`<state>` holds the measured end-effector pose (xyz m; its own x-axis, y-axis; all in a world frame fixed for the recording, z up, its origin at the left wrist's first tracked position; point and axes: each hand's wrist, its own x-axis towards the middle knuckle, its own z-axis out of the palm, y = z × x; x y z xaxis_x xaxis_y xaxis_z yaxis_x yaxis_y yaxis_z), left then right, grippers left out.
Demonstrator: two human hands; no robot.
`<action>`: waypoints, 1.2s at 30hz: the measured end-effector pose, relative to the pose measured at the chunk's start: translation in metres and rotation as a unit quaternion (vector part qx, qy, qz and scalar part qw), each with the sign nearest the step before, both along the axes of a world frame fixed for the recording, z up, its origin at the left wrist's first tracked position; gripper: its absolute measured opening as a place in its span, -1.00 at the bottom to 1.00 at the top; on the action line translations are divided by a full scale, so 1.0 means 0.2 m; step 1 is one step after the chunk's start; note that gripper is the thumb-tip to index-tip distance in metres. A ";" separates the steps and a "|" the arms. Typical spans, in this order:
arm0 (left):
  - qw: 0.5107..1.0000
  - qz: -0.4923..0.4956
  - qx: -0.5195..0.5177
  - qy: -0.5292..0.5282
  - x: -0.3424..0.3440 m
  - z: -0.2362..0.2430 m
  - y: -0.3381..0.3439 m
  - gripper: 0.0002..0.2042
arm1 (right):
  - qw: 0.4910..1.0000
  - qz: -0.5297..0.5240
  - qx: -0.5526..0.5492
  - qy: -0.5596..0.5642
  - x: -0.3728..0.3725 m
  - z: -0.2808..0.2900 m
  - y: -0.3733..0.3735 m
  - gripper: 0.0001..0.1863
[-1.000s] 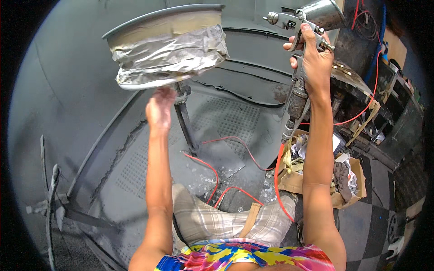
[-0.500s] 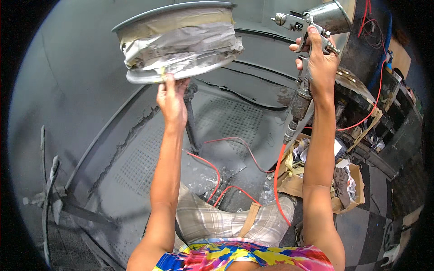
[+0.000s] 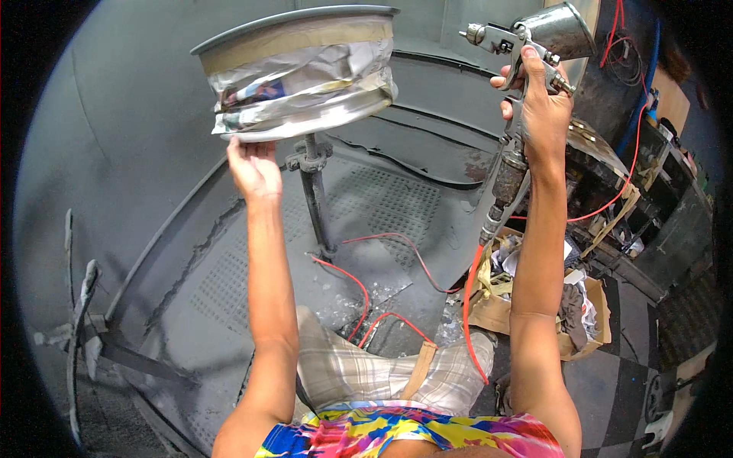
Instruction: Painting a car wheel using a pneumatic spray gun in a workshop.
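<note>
Head view: the masked wheel rim (image 3: 301, 72), wrapped in paper and tape, sits atop the stand post (image 3: 314, 195); the left hand (image 3: 254, 169), left of the post, presses open fingers against the rim's lower edge, pinching nothing; the right hand (image 3: 540, 107), well right of the post, is clenched round the spray gun (image 3: 527, 38), nozzle toward the rim; step in hand, judged: positioning the rim for a spraying pass; the next move calls for a steady rim and an aligned nozzle.

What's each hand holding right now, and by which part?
Right hand grips the spray gun by its handle. Left hand touches the masked wheel rim at its lower edge.
</note>
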<state>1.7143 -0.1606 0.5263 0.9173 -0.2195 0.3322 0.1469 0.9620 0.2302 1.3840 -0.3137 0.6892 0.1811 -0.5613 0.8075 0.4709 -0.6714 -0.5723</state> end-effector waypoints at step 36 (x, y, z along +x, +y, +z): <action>0.994 -0.041 0.059 0.085 0.25 -0.17 0.04 -0.73 | 0.999 -0.001 -0.027 0.018 -0.08 -0.02 0.15 -0.70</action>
